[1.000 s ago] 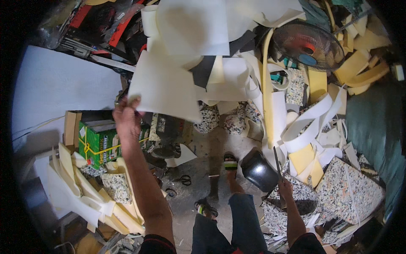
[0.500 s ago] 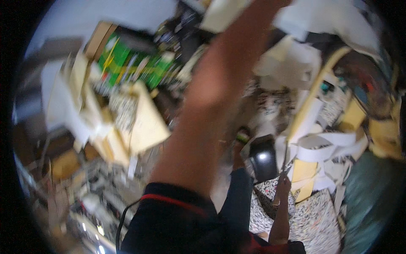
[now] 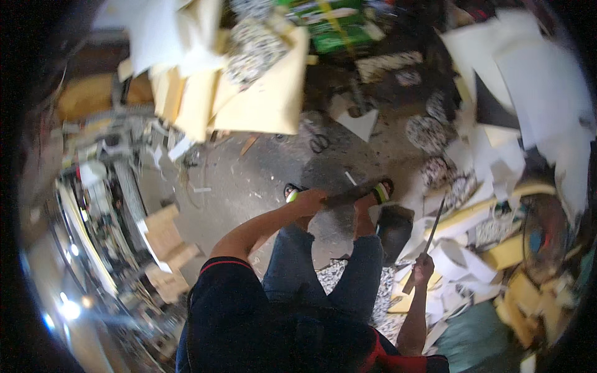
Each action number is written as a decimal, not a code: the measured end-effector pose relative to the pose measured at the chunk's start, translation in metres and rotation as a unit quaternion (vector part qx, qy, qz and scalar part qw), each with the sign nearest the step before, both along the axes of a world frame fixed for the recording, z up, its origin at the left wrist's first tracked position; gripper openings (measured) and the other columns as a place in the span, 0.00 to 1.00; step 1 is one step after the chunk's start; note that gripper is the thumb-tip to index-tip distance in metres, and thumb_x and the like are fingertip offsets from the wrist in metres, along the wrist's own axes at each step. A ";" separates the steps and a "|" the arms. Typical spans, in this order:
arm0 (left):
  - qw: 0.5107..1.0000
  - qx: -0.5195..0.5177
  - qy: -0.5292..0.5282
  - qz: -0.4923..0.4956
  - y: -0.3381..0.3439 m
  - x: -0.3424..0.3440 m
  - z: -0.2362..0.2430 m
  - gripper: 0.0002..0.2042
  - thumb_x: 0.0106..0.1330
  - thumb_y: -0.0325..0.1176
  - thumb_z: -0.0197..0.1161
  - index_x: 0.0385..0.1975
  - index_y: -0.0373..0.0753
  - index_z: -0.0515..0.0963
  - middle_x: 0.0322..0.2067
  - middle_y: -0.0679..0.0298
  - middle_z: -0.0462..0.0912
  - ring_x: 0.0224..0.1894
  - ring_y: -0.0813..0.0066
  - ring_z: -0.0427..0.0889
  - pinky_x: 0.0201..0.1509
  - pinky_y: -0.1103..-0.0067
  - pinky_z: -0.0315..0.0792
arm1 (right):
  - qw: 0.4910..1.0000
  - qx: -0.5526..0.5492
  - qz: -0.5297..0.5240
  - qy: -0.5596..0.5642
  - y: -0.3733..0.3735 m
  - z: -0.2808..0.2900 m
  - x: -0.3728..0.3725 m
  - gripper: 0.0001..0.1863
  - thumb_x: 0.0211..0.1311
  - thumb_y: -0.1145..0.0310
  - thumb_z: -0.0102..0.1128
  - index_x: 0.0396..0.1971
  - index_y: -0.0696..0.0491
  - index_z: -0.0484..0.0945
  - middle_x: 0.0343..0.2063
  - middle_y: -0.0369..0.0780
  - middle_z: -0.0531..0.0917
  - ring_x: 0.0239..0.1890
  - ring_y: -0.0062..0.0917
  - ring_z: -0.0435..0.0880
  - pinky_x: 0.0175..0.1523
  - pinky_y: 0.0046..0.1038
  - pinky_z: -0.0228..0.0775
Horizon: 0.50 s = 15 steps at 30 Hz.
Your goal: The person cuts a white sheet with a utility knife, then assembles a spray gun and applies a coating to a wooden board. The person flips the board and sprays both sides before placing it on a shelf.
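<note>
My left hand (image 3: 309,202) is in front of my knees, its fingers closed. A broad dark blade, apparently a knife (image 3: 351,195), runs rightward from it across my lower leg; its handle is hidden in the grip. On the right, my right hand (image 3: 423,268) is wrapped round the brownish handle of a long thin tool, like a file (image 3: 436,222). That tool points up and away, with its handle end below my fist. The two tools are apart. Beside the right hand lie white and yellow foam offcuts (image 3: 457,264).
Cream foam sheets (image 3: 258,102) and a green package (image 3: 326,25) are at the far side. Scissors (image 3: 319,143) lie on the grey floor (image 3: 249,177). Machinery (image 3: 102,205) stands at left, a dark container (image 3: 395,230) by my right foot, and a round fan-like object (image 3: 544,227) at right.
My left arm, stretched out far and upward before, has come down to bring the hand before my knees. The right hand still grips its tool. The view has shifted, showing more floor.
</note>
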<state>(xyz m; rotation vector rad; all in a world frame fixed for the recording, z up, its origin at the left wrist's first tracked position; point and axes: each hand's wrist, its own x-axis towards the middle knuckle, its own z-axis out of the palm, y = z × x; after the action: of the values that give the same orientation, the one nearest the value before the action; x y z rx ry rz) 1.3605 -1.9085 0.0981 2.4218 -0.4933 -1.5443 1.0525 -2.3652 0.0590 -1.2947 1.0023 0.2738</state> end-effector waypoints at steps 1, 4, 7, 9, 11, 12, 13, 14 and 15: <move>0.992 0.098 0.034 0.077 0.057 -0.019 0.001 0.23 0.62 0.43 0.61 0.58 0.45 0.74 0.55 0.51 0.78 0.60 0.51 0.75 0.61 0.58 0.69 | 0.957 -0.254 0.135 0.041 0.010 -0.002 0.010 0.12 0.68 0.66 0.58 0.47 0.56 0.74 0.22 0.35 0.75 0.17 0.19 0.74 0.21 0.22 0.70; 0.939 0.173 -0.018 0.297 0.214 -0.081 0.011 0.26 0.63 0.48 0.63 0.58 0.43 0.73 0.55 0.52 0.78 0.59 0.52 0.75 0.62 0.60 0.69 | 0.982 -0.070 0.123 0.127 0.017 0.019 0.050 0.13 0.69 0.66 0.56 0.50 0.49 0.70 0.22 0.34 0.74 0.17 0.19 0.74 0.18 0.23 0.69; 0.860 0.131 -0.137 0.474 0.310 -0.135 0.003 0.21 0.63 0.45 0.64 0.50 0.37 0.77 0.46 0.48 0.83 0.47 0.53 0.84 0.52 0.64 0.77 | 0.965 -0.076 0.210 0.138 0.049 0.031 0.102 0.12 0.67 0.69 0.55 0.49 0.49 0.73 0.24 0.34 0.77 0.24 0.20 0.76 0.22 0.24 0.71; 0.813 0.079 -0.149 0.558 0.346 -0.163 -0.013 0.22 0.64 0.45 0.64 0.51 0.36 0.76 0.45 0.47 0.83 0.48 0.52 0.83 0.51 0.65 0.77 | 0.869 -0.273 0.412 0.022 0.094 0.031 0.137 0.11 0.65 0.70 0.56 0.46 0.52 0.76 0.27 0.36 0.81 0.28 0.22 0.78 0.31 0.27 0.73; 0.726 -0.034 -0.161 0.668 0.373 -0.197 -0.026 0.22 0.64 0.44 0.64 0.51 0.35 0.76 0.43 0.47 0.83 0.47 0.51 0.83 0.50 0.65 0.77 | 0.779 -0.351 0.519 -0.022 0.149 0.042 0.172 0.09 0.64 0.70 0.57 0.41 0.56 0.78 0.28 0.40 0.82 0.29 0.23 0.78 0.35 0.27 0.72; 0.656 -0.122 -0.172 0.725 0.380 -0.213 -0.030 0.21 0.64 0.43 0.64 0.50 0.35 0.76 0.42 0.47 0.84 0.47 0.52 0.83 0.50 0.66 0.77 | 0.761 -0.334 0.553 -0.058 0.183 0.050 0.192 0.10 0.62 0.70 0.57 0.42 0.56 0.79 0.28 0.40 0.82 0.29 0.22 0.78 0.35 0.27 0.72; 0.630 -0.141 -0.184 0.741 0.389 -0.230 -0.033 0.21 0.64 0.43 0.64 0.50 0.34 0.76 0.42 0.46 0.84 0.47 0.52 0.84 0.50 0.66 0.77 | 0.725 -0.351 0.591 -0.043 0.221 0.061 0.210 0.10 0.61 0.71 0.57 0.42 0.56 0.79 0.28 0.40 0.83 0.29 0.21 0.78 0.35 0.26 0.72; 0.604 -0.128 -0.189 0.764 0.397 -0.247 -0.037 0.21 0.64 0.42 0.64 0.50 0.34 0.77 0.42 0.46 0.84 0.46 0.53 0.84 0.50 0.66 0.77 | 0.704 -0.322 0.631 -0.047 0.262 0.073 0.229 0.14 0.59 0.71 0.57 0.45 0.57 0.78 0.31 0.44 0.83 0.32 0.28 0.82 0.38 0.29 0.74; 0.627 -0.047 -0.190 0.754 0.401 -0.264 -0.040 0.20 0.64 0.41 0.64 0.50 0.33 0.77 0.42 0.46 0.84 0.46 0.53 0.84 0.50 0.67 0.77 | 0.684 -0.343 0.638 -0.091 0.313 0.077 0.243 0.17 0.58 0.69 0.57 0.47 0.58 0.76 0.35 0.50 0.83 0.37 0.38 0.84 0.42 0.34 0.75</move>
<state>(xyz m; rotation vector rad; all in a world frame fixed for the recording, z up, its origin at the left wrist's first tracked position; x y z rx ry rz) 1.0963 -1.5077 0.0582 1.8070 1.1514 -0.1957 1.2953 -2.0518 0.1362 -2.5368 -0.2252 0.8498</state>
